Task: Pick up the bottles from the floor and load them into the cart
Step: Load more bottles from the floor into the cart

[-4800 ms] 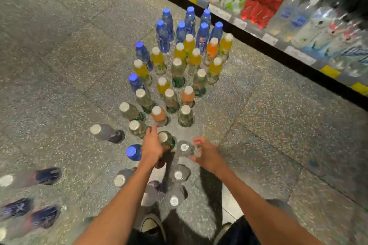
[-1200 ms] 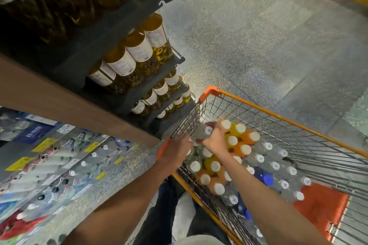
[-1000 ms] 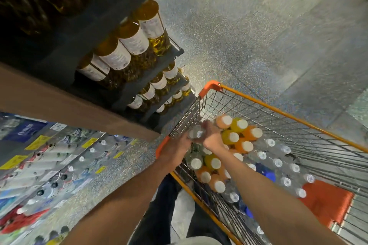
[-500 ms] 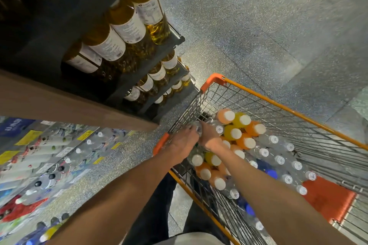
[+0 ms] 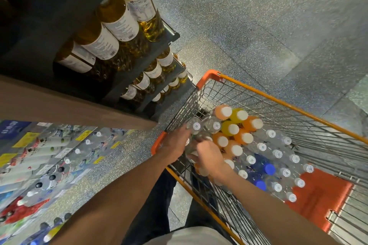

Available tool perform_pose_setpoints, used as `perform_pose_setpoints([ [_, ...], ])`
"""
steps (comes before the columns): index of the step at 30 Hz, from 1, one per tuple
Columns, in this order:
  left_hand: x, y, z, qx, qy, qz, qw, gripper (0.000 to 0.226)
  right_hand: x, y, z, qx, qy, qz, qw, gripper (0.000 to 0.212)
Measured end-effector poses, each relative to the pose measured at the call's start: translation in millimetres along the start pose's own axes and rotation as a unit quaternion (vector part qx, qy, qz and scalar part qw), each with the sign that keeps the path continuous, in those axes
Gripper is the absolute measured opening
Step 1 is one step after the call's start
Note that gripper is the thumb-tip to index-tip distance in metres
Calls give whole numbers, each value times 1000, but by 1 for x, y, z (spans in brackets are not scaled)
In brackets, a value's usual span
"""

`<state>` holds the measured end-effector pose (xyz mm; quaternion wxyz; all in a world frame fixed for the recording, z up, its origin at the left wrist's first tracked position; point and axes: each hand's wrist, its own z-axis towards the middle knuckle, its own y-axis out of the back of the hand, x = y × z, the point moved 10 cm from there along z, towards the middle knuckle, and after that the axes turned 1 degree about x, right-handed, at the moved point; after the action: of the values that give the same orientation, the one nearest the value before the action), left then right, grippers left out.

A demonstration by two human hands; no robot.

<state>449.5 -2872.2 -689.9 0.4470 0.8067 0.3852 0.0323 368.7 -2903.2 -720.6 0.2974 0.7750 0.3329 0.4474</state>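
Observation:
An orange-rimmed wire cart (image 5: 278, 102) holds several upright bottles: orange and yellow ones with white caps (image 5: 229, 128), clear ones (image 5: 278, 153) and blue-capped ones (image 5: 269, 169). Both my hands are inside its near left corner. My left hand (image 5: 175, 145) is wrapped against clear white-capped bottles (image 5: 205, 126) standing by the cart's left wall. My right hand (image 5: 209, 158) is curled around another clear bottle (image 5: 192, 152) just below them; most of that bottle is hidden by my fingers.
A dark shelf unit with large oil bottles (image 5: 119, 24) stands close to the cart's left side. A low shelf of drinks (image 5: 43, 155) runs along the left. An orange flap (image 5: 318, 201) sits at the cart's near end. Speckled floor (image 5: 258, 26) lies beyond.
Since the earliest frame I have turned from the floor bottles to the cart. In the last second both hands sank lower into the cart's corner with the clear bottles; my right hand drew back slightly.

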Motion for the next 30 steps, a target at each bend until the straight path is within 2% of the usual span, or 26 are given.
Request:
perform_pose_setpoints([
  [4, 8, -1, 4, 1, 0, -43, 999, 22, 3, -22, -6, 46, -12, -20, 999, 46],
  [8, 5, -1, 6, -1, -19, -40, 999, 21, 12, -20, -10, -2, 13, -56, 998, 36],
  [12, 7, 1, 3, 10, -3, -7, 1000, 20, 9, -18, -14, -15, 29, -47, 998, 24],
  [17, -27, -5, -3, -15, -61, 77, 995, 30, -1, -19, -22, -16, -4, -36, 999, 32],
  [21, -16, -17, 4, -16, -33, 51, 998, 41, -4, -15, -24, -36, -29, -15, 999, 32],
  [25, -8, -22, -1, -5, -31, 37, 999, 63, -12, -16, -31, -43, -73, 36, 996, 51],
  [27, -4, -24, -2, 14, -18, 19, 1000, 64, -14, -16, -35, -32, -88, 53, 994, 59],
  [30, 2, -19, -10, 33, -10, 32, 999, 66, -17, -10, -38, -28, -105, 73, 991, 59],
])
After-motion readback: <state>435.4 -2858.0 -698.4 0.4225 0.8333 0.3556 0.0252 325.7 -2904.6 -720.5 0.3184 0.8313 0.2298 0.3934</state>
